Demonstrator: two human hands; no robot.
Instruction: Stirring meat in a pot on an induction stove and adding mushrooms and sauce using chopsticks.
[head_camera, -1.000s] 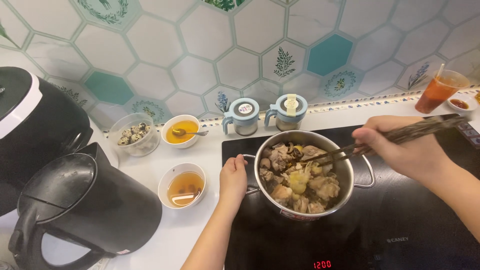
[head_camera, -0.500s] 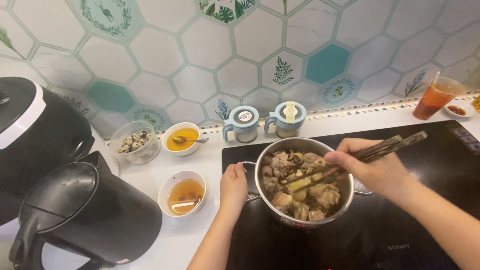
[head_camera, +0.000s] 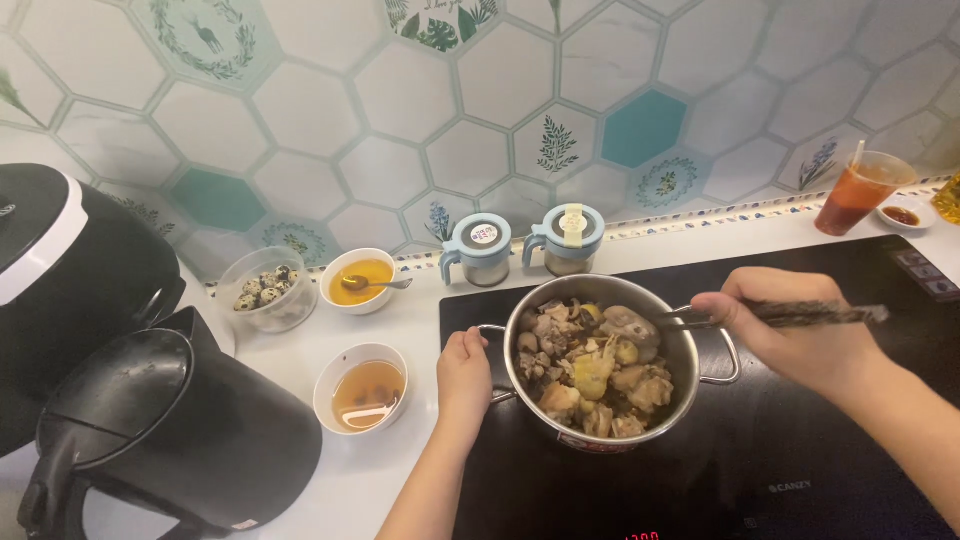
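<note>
The left hand (head_camera: 463, 366) grips the near-left loop handle of the steel pot (head_camera: 598, 363), fingers curled over it, holding the pot steady. The right hand (head_camera: 795, 325) is closed around a pair of dark chopsticks (head_camera: 790, 314), whose tips reach over the right rim into the chunks of meat and pale vegetable (head_camera: 590, 370) that fill the pot. The pot sits on the left part of the black induction hob (head_camera: 800, 470), close to its front-left corner.

To stir well here, the left hand should keep its hold low on the handle and away from the hot wall, while the chopsticks turn pieces from the bottom upward in small sweeps; the pot is full nearly to the brim, so wide strokes would likely push pieces over the rim.

The hob is set into a white counter (head_camera: 420, 310). Left of the pot, a white bowl of brown liquid (head_camera: 362, 388) stands near the front edge; behind it are a bowl of orange sauce with a spoon (head_camera: 360, 280) and a clear tub of quail eggs (head_camera: 265, 295). Two blue-lidded jars (head_camera: 525, 245) stand at the hob's back edge. A black kettle (head_camera: 170, 430) and a black cooker (head_camera: 70, 290) fill the left end. At the far right are a cup of red drink (head_camera: 855, 195) and a small saucer (head_camera: 900, 214). The wall is hexagonal tile, white with teal and leaf patterns (head_camera: 640, 125).
</note>
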